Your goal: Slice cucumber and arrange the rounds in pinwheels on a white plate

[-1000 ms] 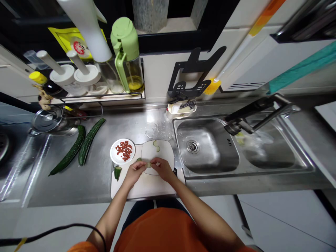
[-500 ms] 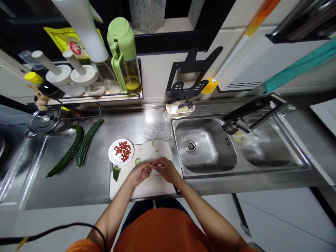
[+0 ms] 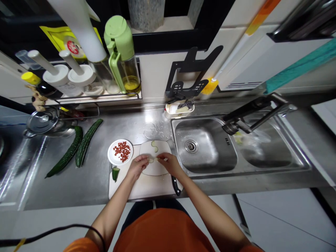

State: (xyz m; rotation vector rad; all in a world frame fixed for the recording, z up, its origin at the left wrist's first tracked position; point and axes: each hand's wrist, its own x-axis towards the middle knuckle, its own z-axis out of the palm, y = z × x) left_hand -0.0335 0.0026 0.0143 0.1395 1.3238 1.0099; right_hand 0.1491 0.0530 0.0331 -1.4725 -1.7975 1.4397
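My left hand [image 3: 138, 166] and my right hand [image 3: 170, 164] face each other above a pale plate [image 3: 154, 170], both with fingers pinched. A thin, pale cucumber slice [image 3: 151, 160] stretches between their fingertips, slightly blurred. Thin cucumber slices [image 3: 154, 146] lie curved on the far part of the plate. Under the plate is a white cutting board [image 3: 147, 187]. A cut cucumber chunk [image 3: 115, 174] rests at the board's left edge. By my right wrist shows the black handle of a knife [image 3: 175, 185]; its blade is not visible.
A white dish [image 3: 109, 153] of chopped red-brown bits stands at the board's far left corner. Two whole cucumbers [image 3: 65, 154] lie farther left. To the right is a double steel sink [image 3: 207, 147] with a black faucet [image 3: 244, 108]. A rack with bottles, including a green-topped oil bottle [image 3: 122, 52], stands behind.
My hands have moved apart slightly and up toward the plate's middle, the slice now showing between them. More of the knife handle has come into view beside my right wrist.
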